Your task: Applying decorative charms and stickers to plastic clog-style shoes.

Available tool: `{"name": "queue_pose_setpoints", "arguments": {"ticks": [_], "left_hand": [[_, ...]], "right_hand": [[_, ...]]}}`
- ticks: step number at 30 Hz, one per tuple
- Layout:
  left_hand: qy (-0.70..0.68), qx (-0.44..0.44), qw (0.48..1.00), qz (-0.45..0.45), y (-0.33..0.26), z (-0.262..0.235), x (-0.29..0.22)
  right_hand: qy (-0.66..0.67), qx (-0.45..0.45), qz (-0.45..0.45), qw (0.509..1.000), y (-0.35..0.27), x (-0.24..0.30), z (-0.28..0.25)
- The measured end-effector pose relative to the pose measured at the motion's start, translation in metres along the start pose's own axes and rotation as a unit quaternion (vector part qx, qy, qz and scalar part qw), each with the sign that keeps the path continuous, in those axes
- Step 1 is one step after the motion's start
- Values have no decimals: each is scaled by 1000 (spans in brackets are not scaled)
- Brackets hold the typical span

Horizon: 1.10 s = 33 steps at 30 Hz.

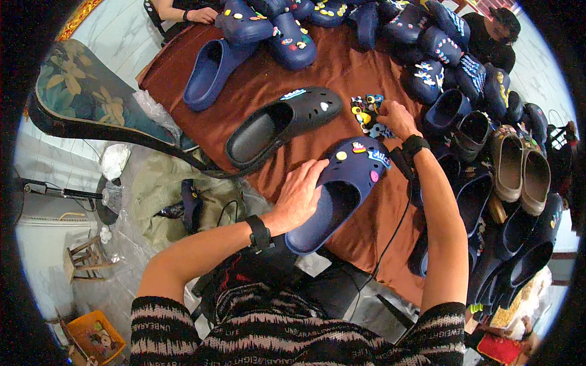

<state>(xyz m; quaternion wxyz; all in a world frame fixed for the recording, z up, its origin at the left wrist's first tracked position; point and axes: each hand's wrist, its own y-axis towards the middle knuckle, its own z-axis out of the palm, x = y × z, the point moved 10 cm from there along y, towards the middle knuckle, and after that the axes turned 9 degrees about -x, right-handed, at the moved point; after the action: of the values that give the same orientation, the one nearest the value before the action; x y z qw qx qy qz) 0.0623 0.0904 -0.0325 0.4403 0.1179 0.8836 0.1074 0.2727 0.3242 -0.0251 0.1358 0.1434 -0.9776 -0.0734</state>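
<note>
A navy clog [348, 177] lies in front of me at the near edge of the cloth, toe pointing away and to the right. Several small charms, one pink and one pale yellow, sit in its upper. My left hand [299, 195] grips its left side near the opening. Beyond the toe is a small pile of colourful shoe charms [364, 114]. My right hand [398, 121] is at the right side of this pile, fingers curled together, and what they pinch is hidden. A black clog [314, 110] with a couple of charms rests farther left, untouched.
Brown cloth [332, 76] covers the table. Navy clogs [293, 46] stand at the back, with many more heaped along the right beside a taupe pair [519, 165]. A cable [390, 241] runs near my right arm. Another person's hand [202, 15] rests at the far left edge.
</note>
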Motion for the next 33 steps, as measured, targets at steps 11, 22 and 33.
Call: {"name": "queue_pose_setpoints", "arguments": {"ticks": [11, 22, 33], "left_hand": [[13, -24, 999, 21, 0, -3, 1], [-6, -4, 1000, 7, 0, -1, -1], [25, -8, 999, 18, -2, 0, -1]], "right_hand": [[395, 107, 26, 912, -51, 85, -24], [359, 241, 16, 902, -99, 139, -13], [105, 378, -39, 919, -91, 158, 11]]}}
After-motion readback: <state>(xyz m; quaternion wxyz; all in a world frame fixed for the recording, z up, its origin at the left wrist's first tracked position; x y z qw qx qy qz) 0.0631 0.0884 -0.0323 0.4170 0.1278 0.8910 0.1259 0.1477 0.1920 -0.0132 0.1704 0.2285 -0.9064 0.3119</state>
